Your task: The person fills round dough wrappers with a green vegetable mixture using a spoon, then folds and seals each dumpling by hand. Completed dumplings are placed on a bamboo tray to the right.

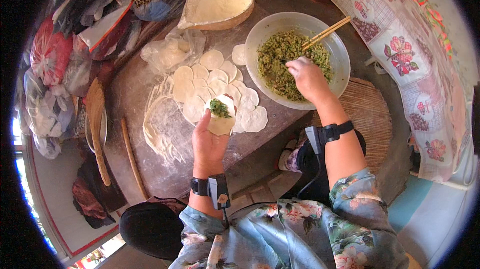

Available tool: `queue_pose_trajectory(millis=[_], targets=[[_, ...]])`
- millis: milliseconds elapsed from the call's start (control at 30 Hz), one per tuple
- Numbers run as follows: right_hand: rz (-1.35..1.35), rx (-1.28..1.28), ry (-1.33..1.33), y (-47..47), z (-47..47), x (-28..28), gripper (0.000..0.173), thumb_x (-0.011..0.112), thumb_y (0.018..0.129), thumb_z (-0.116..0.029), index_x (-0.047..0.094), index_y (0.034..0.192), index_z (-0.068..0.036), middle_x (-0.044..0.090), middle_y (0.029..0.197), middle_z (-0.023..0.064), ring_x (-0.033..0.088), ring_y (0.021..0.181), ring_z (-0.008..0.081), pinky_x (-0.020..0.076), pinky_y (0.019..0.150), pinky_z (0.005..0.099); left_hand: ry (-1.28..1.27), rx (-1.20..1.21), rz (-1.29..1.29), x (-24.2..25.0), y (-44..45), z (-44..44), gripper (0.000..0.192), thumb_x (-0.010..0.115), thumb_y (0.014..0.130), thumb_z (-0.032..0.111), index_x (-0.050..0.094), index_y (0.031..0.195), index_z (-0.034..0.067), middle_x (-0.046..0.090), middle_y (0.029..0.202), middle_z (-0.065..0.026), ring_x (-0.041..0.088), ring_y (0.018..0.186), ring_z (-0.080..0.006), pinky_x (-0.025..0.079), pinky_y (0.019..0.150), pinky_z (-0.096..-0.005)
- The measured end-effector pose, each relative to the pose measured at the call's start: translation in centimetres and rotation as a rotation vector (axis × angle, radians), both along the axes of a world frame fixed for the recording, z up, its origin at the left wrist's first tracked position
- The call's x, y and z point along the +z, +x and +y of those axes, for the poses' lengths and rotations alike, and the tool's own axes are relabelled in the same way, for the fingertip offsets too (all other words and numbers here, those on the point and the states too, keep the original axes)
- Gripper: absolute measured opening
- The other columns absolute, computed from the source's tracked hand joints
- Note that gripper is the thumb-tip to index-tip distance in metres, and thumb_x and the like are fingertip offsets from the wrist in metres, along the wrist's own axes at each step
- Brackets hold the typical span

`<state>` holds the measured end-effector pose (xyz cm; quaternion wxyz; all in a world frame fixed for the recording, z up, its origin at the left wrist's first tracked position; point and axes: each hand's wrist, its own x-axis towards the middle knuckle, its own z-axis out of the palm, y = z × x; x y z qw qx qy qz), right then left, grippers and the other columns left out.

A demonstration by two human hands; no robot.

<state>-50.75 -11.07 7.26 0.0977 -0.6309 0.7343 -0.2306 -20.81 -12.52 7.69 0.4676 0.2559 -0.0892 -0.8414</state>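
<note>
My left hand [210, 139] holds a round dough wrapper [220, 125] on its palm and fingers, with a small heap of green filling [219, 108] on it. My right hand [309, 79] is over the large bowl [344, 70], fingertips at the chopped green filling [275, 49]; they look pinched on the end of a dark, mostly hidden utensil. A pair of wooden chopsticks [330, 32] leans in the bowl against its rim. Many flat dough wrappers [183, 89] lie overlapping on the wooden table [150, 70], beyond and beside my left hand.
A gourd-shaped vessel of flour [225, 2] stands at the far side, near dough in a clear plastic bag [172, 51]. Loose flour [159, 126] covers part of the table. At left are a thin rolling pin [133, 156], a straw whisk broom [96, 126] and bagged items [50, 53].
</note>
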Motion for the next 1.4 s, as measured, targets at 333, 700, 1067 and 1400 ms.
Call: queue_pose_trajectory(millis=[333, 700, 1067, 1400], targets=[[-0.451, 0.022, -0.028, 0.6, 0.3, 2.0, 0.024, 0.053, 0.095, -0.016, 0.068, 0.107, -0.001, 0.067, 0.096, 0.0137, 0.065, 0.084, 0.0267, 0.0519, 0.076, 0.0363, 0.035, -0.006, 0.004, 0.8, -0.5, 0.5, 0.046, 0.041, 0.103, 0.017, 0.034, 0.140, -0.009, 0.044, 0.144, -0.0262, 0.042, 0.135, -0.0396, 0.034, 0.115, -0.0538], [-0.306, -0.076, -0.134, -0.3, 0.2, 1.6, 0.027, 0.051, 0.096, -0.018, 0.069, 0.106, -0.001, 0.069, 0.094, 0.0152, 0.066, 0.082, 0.0281, 0.0521, 0.077, 0.0379, 0.052, 0.038, -0.048, -0.1, -0.2, 0.0, 0.044, 0.042, 0.101, 0.016, 0.038, 0.138, -0.009, 0.046, 0.141, -0.0272, 0.045, 0.133, -0.0403, 0.035, 0.114, -0.0535], [-0.675, -0.124, 0.098, 0.7, -0.4, 0.7, 0.031, 0.050, 0.094, -0.024, 0.069, 0.104, -0.001, 0.068, 0.078, 0.0115, 0.066, 0.065, 0.0204, 0.0540, 0.066, 0.0329, 0.100, 0.039, 0.018, -0.1, -0.7, 0.0, 0.041, 0.038, 0.104, 0.017, 0.040, 0.136, -0.008, 0.048, 0.139, -0.0269, 0.046, 0.132, -0.0391, 0.035, 0.114, -0.0529], [-1.118, -0.202, -0.091, -3.1, 1.3, 2.5, 0.033, 0.051, 0.101, -0.025, 0.065, 0.112, 0.002, 0.066, 0.082, 0.0050, 0.066, 0.071, 0.0136, 0.0553, 0.070, 0.0275, -0.036, -0.073, 0.040, 0.0, -4.5, -2.1, 0.047, 0.038, 0.106, 0.033, 0.048, 0.132, -0.005, 0.056, 0.134, -0.0173, 0.053, 0.125, -0.0312, 0.040, 0.110, -0.0451]])
